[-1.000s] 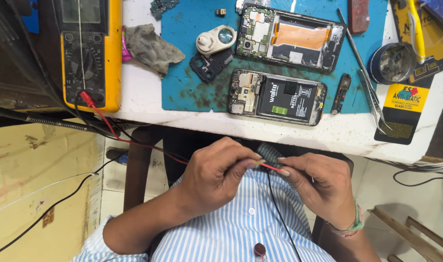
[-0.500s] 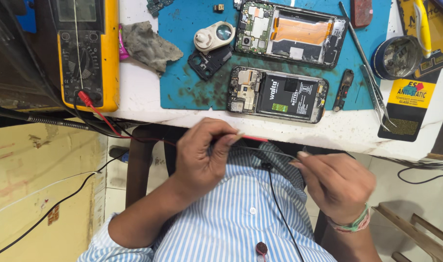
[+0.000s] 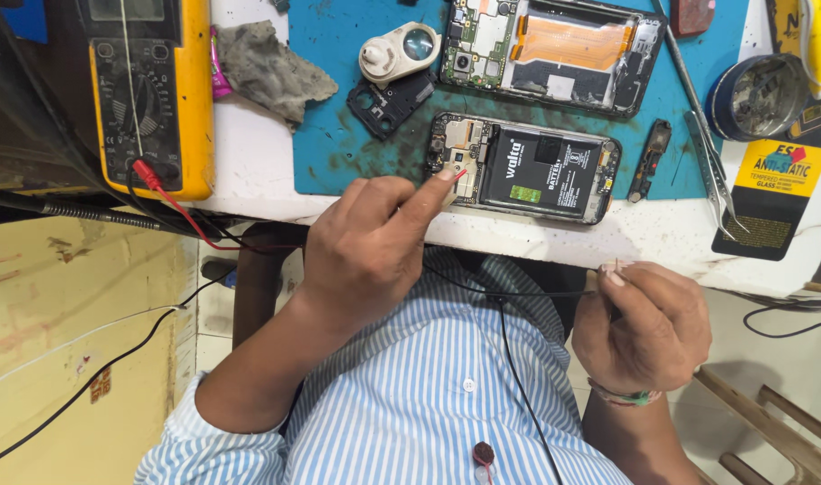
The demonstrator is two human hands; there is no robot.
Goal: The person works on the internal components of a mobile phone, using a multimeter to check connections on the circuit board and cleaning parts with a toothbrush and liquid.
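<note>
My left hand [image 3: 375,242] pinches a red test probe [image 3: 459,173], and its tip touches the circuit board at the left end of an opened phone with a black battery [image 3: 525,168]. That phone lies on a blue work mat [image 3: 339,144]. Below the table's edge, my right hand [image 3: 644,323] grips a black test probe [image 3: 599,280] whose black lead [image 3: 509,359] runs down over my striped shirt. A second opened phone with an orange flex cable [image 3: 554,45] lies farther back on the mat.
A yellow multimeter [image 3: 145,90] with red and black leads plugged in sits at the left. A grey rag [image 3: 271,67], a round magnifier [image 3: 397,52], a black camera frame [image 3: 388,101], tweezers [image 3: 711,166], a small black part [image 3: 649,160] and a round tin [image 3: 756,97] are around.
My left hand has risen from my lap to the table and set the red probe on the near phone's board. The right hand has moved right and apart, holding the black probe.
</note>
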